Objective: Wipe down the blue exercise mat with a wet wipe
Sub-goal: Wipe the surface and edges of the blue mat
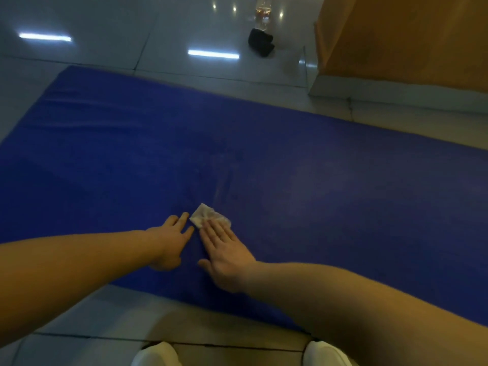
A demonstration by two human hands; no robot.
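The fingers (214, 232) of my right hand (227, 256) lie straight and close together, their tips pressed flat on the wet wipe (202, 213). The wipe is a small crumpled white square just below the middle of the frame. My left hand (169, 241) sits just left of it with its fingers straight and slightly spread. Their tips are right beside the wipe, but I cannot tell if they touch it. Both hands rest on the blue exercise mat (317, 175), which spans the frame over pale floor tiles (105, 22). A dark object (260, 44) sits on the tiles at top centre.
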